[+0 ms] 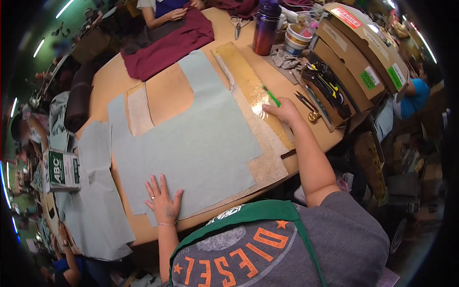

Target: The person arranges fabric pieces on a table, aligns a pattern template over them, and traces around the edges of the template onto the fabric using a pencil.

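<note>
My left hand (164, 200) lies flat with its fingers spread on a large grey-blue sheet (186, 143) near the table's front edge. A green pen (271, 95) is held in my right hand (287, 113), over a long glossy yellowish strip (248, 86). The strip lies along the right side of the grey-blue sheet. Beneath the sheet, a mottled beige piece (268, 167) shows at its lower right edge. Another pale piece (138, 110) lies in the sheet's gap at the upper left.
Black scissors (306, 103), cardboard boxes (351, 62), a purple-red bottle (267, 28) and white tubs (296, 38) stand or lie at the right. Maroon cloth (167, 43) lies near another person's hands (177, 14). More grey sheet (98, 191) and an ABC box (63, 170) are left.
</note>
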### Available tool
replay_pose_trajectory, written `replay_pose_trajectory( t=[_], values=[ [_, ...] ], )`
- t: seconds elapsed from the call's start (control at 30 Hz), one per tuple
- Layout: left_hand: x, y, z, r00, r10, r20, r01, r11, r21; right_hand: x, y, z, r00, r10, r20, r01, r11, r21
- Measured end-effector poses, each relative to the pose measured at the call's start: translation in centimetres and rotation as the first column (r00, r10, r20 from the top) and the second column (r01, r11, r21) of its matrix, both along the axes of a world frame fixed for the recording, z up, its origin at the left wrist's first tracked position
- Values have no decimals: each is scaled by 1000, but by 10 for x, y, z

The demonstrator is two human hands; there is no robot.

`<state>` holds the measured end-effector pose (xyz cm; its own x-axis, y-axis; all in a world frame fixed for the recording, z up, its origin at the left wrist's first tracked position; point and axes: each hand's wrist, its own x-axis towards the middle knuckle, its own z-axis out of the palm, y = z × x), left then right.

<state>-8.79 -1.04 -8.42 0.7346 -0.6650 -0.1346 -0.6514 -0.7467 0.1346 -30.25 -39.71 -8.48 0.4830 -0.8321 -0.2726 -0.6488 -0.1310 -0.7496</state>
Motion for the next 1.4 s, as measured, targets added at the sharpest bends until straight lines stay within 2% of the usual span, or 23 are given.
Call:
replay_pose_trajectory(
  t=[0.03,0.13,0.17,0.27,0.33,0.4,0.53,0.57,0.73,0.77,0.87,0.9,0.97,1.0,1.03,1.13,1.2,1.23,1.27,1.33,1.4],
  values=[
    [1,2,-1,1000,-1,1,1,1000,-1,1,4,14,955,-27,297,-60,958,281],
    [-1,4,-2,999,14,43,-14,1000,-2,10,5,25,829,-69,555,-160,922,353],
    [-1,4,-2,998,22,63,-21,1000,-4,13,8,35,801,-83,593,-166,921,353],
    [-2,7,-5,994,45,100,-39,997,-59,14,20,77,736,-1,677,-192,959,210],
    [-4,5,-2,995,50,83,-45,997,-69,0,7,96,721,103,686,-137,991,-5],
    [-5,6,2,997,41,63,-37,997,-61,-25,-1,128,827,144,543,-15,972,-234],
    [-1,3,5,1000,14,27,-14,1000,10,-55,-4,161,778,40,627,301,852,-428],
    [-2,2,6,1000,6,18,-6,999,36,-56,-2,161,755,58,653,332,825,-458],
    [-3,1,6,1000,-20,18,20,999,35,-42,16,142,575,158,803,491,718,-493],
    [-4,-3,8,999,-36,17,36,999,36,-40,22,136,623,115,773,513,686,-516],
    [-18,-34,15,944,-328,28,328,945,3,-35,30,113,666,226,711,512,554,-656],
    [-22,-48,12,920,-392,6,392,920,-9,-33,35,110,635,246,732,545,530,-650],
    [-28,-72,6,852,-523,-25,521,852,-44,-37,55,124,678,136,723,594,477,-647],
    [-30,-76,7,851,-523,-45,521,852,-45,-41,66,130,693,80,717,618,446,-647],
    [-32,-79,11,850,-523,-65,521,852,-48,-51,76,133,786,-70,615,602,319,-732],
    [-29,-76,24,829,-549,-107,547,836,-48,-76,106,133,723,36,690,624,395,-674],
    [-15,-80,29,816,-570,-92,568,822,-52,-89,133,138,664,-25,747,688,410,-598],
    [-1,-91,30,854,-497,-155,465,862,-199,-95,147,137,628,-59,776,722,417,-552],
    [18,-107,28,874,-427,-231,342,880,-329,-107,160,135,642,-101,760,727,395,-562],
    [55,-152,18,940,-336,-52,214,704,-677,-124,186,133,593,-105,798,751,429,-502],
    [86,-201,41,917,-193,-349,-23,848,-529,-133,218,133,560,-174,810,798,376,-471]
  ],
)
